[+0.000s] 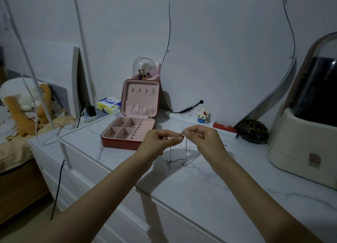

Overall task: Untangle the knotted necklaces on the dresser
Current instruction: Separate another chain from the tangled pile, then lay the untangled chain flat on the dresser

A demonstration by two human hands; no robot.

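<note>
A home bedroom: marble-topped dresser [200, 188], open jewellery box [131, 128], plush toy [23, 104] on a bed.

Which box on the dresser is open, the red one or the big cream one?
The red jewelry box beside the left hand is open, lid up, showing empty pink compartments. The cream cosmetic organizer at the right has its drawer closed.

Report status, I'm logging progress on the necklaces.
Left hand and right hand both pinching the necklaces above the dresser. Chains hang tangled, ends on top. Open jewelry box nearby, not in the way.
</note>
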